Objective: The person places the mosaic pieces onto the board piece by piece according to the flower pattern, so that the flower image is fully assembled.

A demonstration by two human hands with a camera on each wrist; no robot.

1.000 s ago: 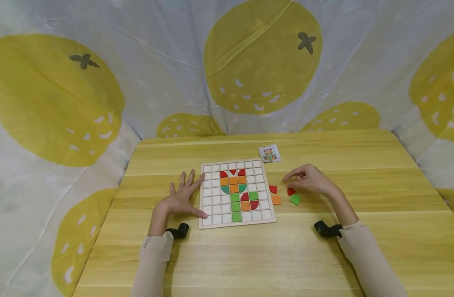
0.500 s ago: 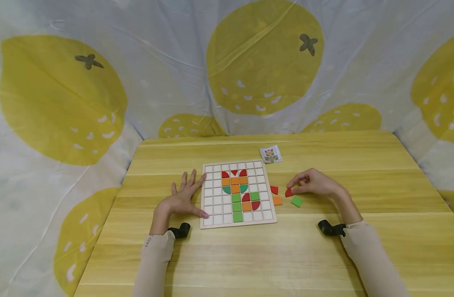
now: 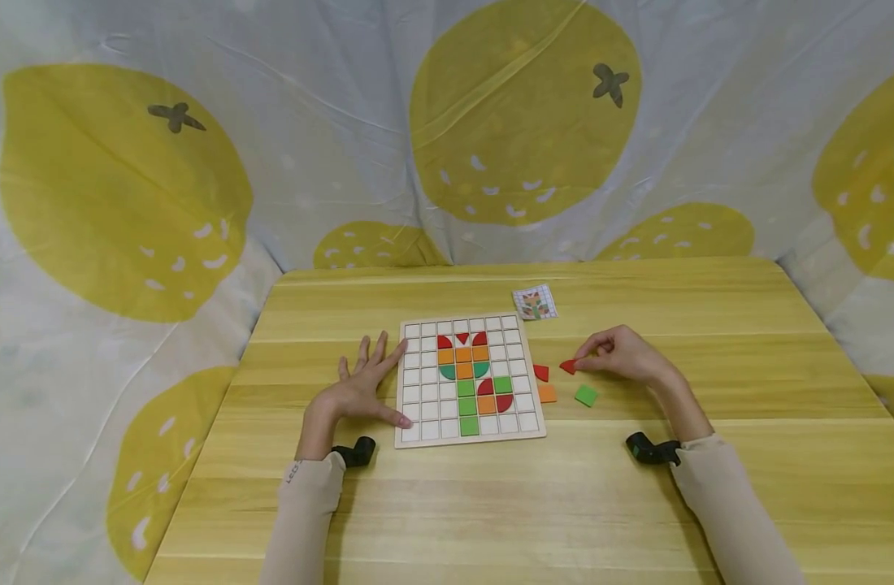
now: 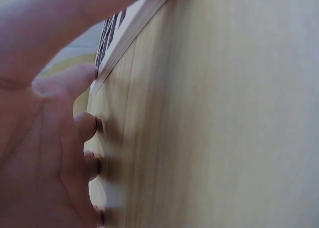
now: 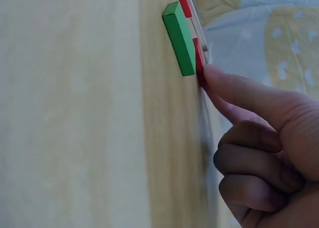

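My right hand [image 3: 622,354] pinches a red quarter-round tile [image 3: 568,367] between thumb and forefinger, with the other fingers curled in; the same red tile [image 5: 199,63] shows at the fingertips in the right wrist view. My left hand [image 3: 355,398] is spread, its thumb and forefinger touching the left edge of the wooden grid board [image 3: 425,443]. Red, orange and green tiles fill part of the board, including a light green tile [image 3: 468,426] in the bottom row. In the left wrist view the left hand [image 4: 45,128] has its fingertips down on the table beside the board.
A green square tile [image 3: 585,396] lies below the right hand. An orange tile [image 3: 547,394] and another red tile [image 3: 540,373] lie against the board's right edge. Behind the board is a small printed pattern card [image 3: 535,302]. A lemon-print cloth [image 3: 330,146] hangs behind the table.
My right hand has taken hold of the red quarter-round tile, turned it and moved it slightly away from the green tile. The left hand has stayed at the board's edge.
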